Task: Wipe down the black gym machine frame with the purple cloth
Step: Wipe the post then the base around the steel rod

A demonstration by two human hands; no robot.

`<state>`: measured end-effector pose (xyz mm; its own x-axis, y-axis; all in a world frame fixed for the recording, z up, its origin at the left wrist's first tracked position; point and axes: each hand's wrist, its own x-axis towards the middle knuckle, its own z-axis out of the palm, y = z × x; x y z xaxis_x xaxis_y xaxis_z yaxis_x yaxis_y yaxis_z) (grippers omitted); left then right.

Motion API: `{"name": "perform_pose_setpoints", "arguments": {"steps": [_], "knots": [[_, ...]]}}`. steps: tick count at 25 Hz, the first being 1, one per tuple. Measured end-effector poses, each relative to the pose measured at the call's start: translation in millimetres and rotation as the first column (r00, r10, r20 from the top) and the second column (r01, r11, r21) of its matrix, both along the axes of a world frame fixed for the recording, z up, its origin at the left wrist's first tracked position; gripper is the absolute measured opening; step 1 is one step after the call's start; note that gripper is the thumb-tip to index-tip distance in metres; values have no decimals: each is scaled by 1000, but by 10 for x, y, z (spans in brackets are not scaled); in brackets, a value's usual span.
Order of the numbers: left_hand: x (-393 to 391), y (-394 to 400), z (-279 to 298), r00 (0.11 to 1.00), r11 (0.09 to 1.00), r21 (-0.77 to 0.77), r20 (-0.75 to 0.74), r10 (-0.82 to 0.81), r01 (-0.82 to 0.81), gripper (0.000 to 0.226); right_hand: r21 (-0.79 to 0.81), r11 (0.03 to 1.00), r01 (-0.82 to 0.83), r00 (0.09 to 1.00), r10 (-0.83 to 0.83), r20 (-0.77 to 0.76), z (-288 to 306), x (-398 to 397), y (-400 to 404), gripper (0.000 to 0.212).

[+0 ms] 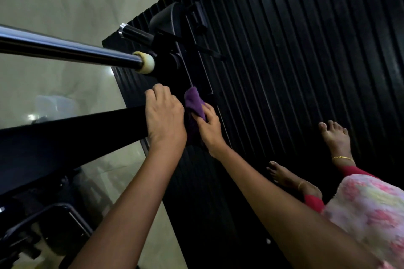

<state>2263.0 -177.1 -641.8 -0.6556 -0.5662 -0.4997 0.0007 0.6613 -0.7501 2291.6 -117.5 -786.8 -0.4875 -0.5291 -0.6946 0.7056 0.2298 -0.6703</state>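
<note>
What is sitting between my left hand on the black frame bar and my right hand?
In the head view, the bunched purple cloth lies between the left hand and right hand, whose fingers hold it.

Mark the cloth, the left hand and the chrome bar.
cloth [193, 100], head view, on the purple fold above the right hand's fingers.
left hand [164, 116], head view, on the back of the hand.
chrome bar [72, 50], head view, mid-shaft.
</note>
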Motion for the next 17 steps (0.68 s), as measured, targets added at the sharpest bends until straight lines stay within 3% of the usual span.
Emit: {"name": "perform_pose_setpoints", "arguments": {"steps": [6,10,14,17], "knots": [[41,-7,-260,998,999,36,-53,-39,41,21,101,989,112,990,-121,79,-911,-125,-103,31],[88,-33,-269,994,994,16,-14,-106,106,12,127,989,79,970,-106,218,-1388,-263,-186,27],[55,-35,-282,989,990,16,30,-144,143,15,194,981,-26,973,-19,229,-1464,-418,-221,26],[24,-28,-294,990,989,44,4,-142,141,24,184,979,-87,979,49,199,-1186,-388,-190,22]]}}
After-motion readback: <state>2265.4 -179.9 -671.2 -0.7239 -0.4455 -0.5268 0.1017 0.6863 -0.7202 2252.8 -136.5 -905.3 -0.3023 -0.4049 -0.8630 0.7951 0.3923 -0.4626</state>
